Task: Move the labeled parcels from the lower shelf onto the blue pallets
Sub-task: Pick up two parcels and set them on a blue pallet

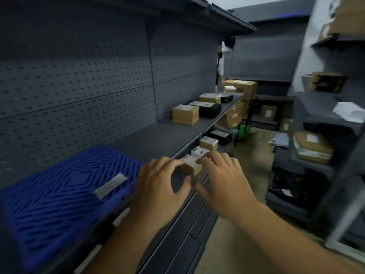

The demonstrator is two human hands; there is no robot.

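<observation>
Nearest us, both hands close on one small tan parcel (191,166) with a white label on top. The left hand (160,184) curls its fingers over the near-left end with the thumb tucked low. The right hand (221,178) lays its fingers across the label and hooks its thumb underneath. We read the two-sided grip as a way to keep the box level and the label facing up. The parcel sits at the front edge of the upper shelf (158,139), just off the right corner of the blue pallet (65,194). We cannot tell whether anything supports it from below. We judge it is on its way to the pallet, which lies flat on that shelf against the perforated back panel and is bare apart from a grey strip (110,184). The pallet is within easy reach, so a short sideways carry should do. Blur on the pallet and forearms suggests motion. Just beyond the hands, on the lower shelf (229,145), more labeled parcels (208,142) wait in a row along its front edge, labels up, presumably for easy picking. Farther along the upper shelf stand a tan box (184,114) and a black box (209,110), with others behind them. At the aisle's far end a person (222,62) stands partly hidden by the shelving. Racking (324,107) on the right also carries packages.
</observation>
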